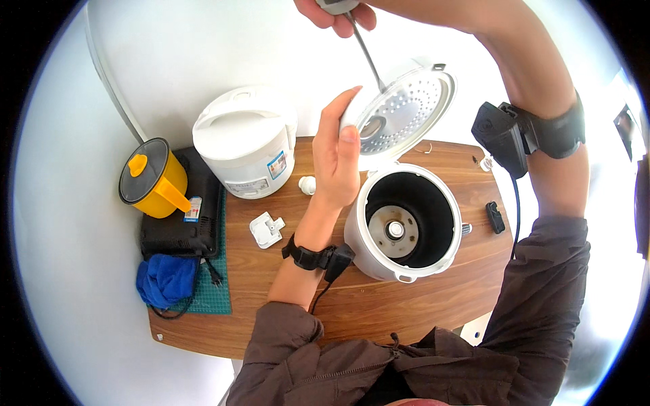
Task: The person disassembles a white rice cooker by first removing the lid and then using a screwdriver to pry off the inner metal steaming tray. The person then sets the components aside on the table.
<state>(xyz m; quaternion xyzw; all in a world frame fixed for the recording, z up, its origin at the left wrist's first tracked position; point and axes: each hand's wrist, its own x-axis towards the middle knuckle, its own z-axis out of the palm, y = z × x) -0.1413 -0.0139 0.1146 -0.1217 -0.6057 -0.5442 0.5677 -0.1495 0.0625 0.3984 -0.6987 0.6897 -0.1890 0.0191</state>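
A white rice cooker [355, 233] stands on the wooden table with its lid [406, 111] raised, showing a perforated metal inner plate. Inside the dark bowl cavity, a round heating plate [386, 233] with a central knob is visible. My left hand [338, 152] is closed on the lid's left edge, thumb on the inner side. High above, my right hand [338, 17] grips a screwdriver [363, 44] by its grey handle, partly cut off by the frame. Its shaft slants down to the lid's upper part; whether the tip sits on a screw I cannot tell.
At the back left stands another white rice cooker [247, 149], beside a yellow pot [166, 189] on a black case [166, 233]. A blue cloth [164, 281] lies by a green mat [215, 298]. A white plastic part [267, 230], white cap [307, 185] and black piece [495, 218] lie about.
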